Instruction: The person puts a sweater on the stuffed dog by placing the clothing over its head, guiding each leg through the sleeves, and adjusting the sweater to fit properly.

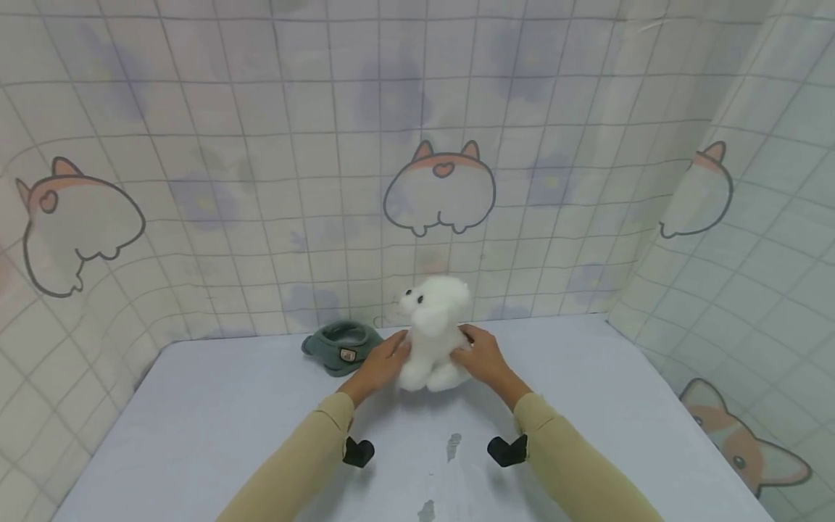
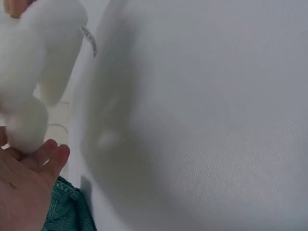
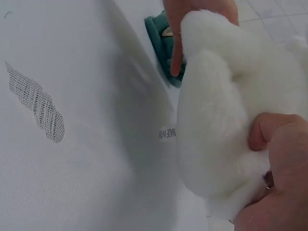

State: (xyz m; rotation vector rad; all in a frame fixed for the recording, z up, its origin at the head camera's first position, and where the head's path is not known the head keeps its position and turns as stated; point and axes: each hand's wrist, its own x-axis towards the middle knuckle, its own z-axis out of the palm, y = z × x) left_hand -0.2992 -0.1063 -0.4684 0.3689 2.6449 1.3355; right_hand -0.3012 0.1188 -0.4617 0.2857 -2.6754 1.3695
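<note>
A fluffy white plush toy (image 1: 435, 319) with dark eyes and a dark nose sits near the back of the table, its snout turned left. The left hand (image 1: 383, 359) holds it at one side, with fingers round a stubby limb in the left wrist view. On the other side, the right hand (image 1: 483, 355) grips its body, the thumb pressed into the fur in the right wrist view. A printed tag (image 2: 89, 41) hangs from the toy. Close to the left hand lies a small green knitted garment (image 1: 329, 359) with a round opening and a patch.
The white table (image 1: 215, 406) has grey worn patches (image 1: 453, 446) near its front middle. Behind it and to the sides hangs a checked curtain (image 1: 326, 94) with cartoon dog prints. Black wrist mounts (image 1: 509, 451) sit under both sleeves.
</note>
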